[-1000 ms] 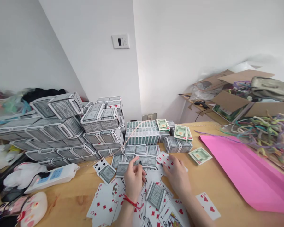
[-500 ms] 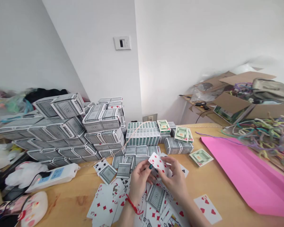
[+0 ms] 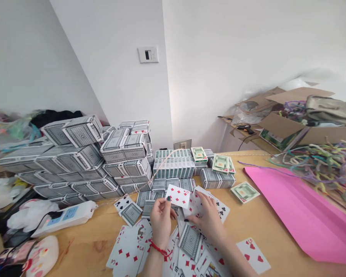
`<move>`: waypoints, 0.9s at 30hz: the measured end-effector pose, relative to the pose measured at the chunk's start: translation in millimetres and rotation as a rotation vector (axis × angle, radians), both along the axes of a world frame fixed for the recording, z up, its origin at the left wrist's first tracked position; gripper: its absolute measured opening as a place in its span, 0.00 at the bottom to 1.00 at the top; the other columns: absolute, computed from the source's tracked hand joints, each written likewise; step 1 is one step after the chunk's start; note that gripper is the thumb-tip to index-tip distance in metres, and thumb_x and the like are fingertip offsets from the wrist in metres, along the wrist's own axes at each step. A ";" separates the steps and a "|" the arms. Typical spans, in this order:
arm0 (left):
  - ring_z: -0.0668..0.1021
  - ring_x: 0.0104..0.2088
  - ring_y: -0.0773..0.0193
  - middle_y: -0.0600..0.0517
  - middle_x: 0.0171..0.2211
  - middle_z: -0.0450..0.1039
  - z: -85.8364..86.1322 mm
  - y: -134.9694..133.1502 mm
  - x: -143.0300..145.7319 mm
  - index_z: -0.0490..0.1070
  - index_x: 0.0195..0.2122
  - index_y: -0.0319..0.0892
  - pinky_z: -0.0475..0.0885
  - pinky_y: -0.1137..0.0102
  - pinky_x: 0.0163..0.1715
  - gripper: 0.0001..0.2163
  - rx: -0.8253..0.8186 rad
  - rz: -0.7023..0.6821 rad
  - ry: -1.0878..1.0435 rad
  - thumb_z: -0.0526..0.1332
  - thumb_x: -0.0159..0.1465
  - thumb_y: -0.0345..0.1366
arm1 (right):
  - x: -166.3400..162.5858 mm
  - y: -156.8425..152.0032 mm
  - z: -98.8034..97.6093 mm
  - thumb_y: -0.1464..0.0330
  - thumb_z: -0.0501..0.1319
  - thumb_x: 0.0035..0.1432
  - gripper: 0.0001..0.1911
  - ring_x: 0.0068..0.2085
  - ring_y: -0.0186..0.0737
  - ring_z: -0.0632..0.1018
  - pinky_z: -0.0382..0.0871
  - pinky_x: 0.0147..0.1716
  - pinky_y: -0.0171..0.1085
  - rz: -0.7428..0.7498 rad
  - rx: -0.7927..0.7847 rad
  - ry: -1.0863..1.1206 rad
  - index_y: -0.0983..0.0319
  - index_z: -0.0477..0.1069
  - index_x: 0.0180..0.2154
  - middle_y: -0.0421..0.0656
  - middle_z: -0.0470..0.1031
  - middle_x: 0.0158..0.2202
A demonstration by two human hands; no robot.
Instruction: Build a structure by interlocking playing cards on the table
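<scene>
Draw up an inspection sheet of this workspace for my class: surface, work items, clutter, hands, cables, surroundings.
Surface: wooden table, loose cards spread across its near middle.
Work items: loose playing cards, some face up, some face down; stacked packs behind.
Clutter: pink sheet at right; tangled colored strands beyond.
Hands: left hand holds a diamonds card; right hand is at other face-up cards, grip unclear.
Cables: white power strip at left; thin black cable beyond the table.
Surroundings: pale walls, wall plate, open cardboard box.

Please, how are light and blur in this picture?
Head view: the white right wall is brighter than the grey left wall; head view: the white red-diamond playing card looks fairly clear; head view: tangled multicoloured fuzzy strands, far right, look smeared.
</scene>
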State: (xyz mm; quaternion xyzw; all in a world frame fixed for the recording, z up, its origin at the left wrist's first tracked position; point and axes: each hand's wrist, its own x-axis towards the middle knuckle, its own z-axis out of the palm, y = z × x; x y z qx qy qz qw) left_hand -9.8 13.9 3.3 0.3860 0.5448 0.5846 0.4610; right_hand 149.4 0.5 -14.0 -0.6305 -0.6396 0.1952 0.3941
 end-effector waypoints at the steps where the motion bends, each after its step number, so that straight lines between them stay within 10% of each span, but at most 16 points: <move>1: 0.70 0.15 0.68 0.58 0.14 0.66 -1.6 1.2 -1.0 0.62 0.28 0.41 0.64 0.74 0.16 0.13 -0.002 0.029 -0.013 0.60 0.53 0.46 | -0.2 0.0 -0.6 0.62 0.68 0.38 0.36 0.49 0.54 0.66 0.59 0.48 0.48 0.030 -0.007 -0.032 0.58 0.61 0.52 0.46 0.67 0.50; 9: 0.73 0.17 0.64 0.55 0.17 0.70 -6.2 4.6 -1.9 0.66 0.31 0.40 0.66 0.72 0.17 0.19 -0.064 0.057 0.006 0.62 0.48 0.51 | -3.4 -3.5 0.8 0.67 0.63 0.42 0.29 0.42 0.50 0.70 0.63 0.43 0.44 0.009 -0.064 0.028 0.57 0.63 0.50 0.45 0.71 0.40; 14: 0.73 0.17 0.65 0.57 0.15 0.68 -7.1 4.2 -1.0 0.65 0.32 0.40 0.66 0.73 0.17 0.19 -0.056 0.061 -0.028 0.62 0.47 0.51 | 1.5 -1.9 2.5 0.63 0.58 0.48 0.07 0.24 0.41 0.68 0.61 0.26 0.37 -0.140 -0.128 0.188 0.58 0.66 0.29 0.38 0.66 0.20; 27: 0.75 0.22 0.64 0.56 0.19 0.69 -3.4 2.6 -2.0 0.67 0.29 0.40 0.70 0.73 0.19 0.13 -0.040 0.010 -0.033 0.62 0.50 0.44 | 6.3 -1.0 8.5 0.56 0.51 0.54 0.18 0.26 0.38 0.64 0.58 0.26 0.35 -0.371 0.042 0.314 0.58 0.53 0.20 0.39 0.60 0.23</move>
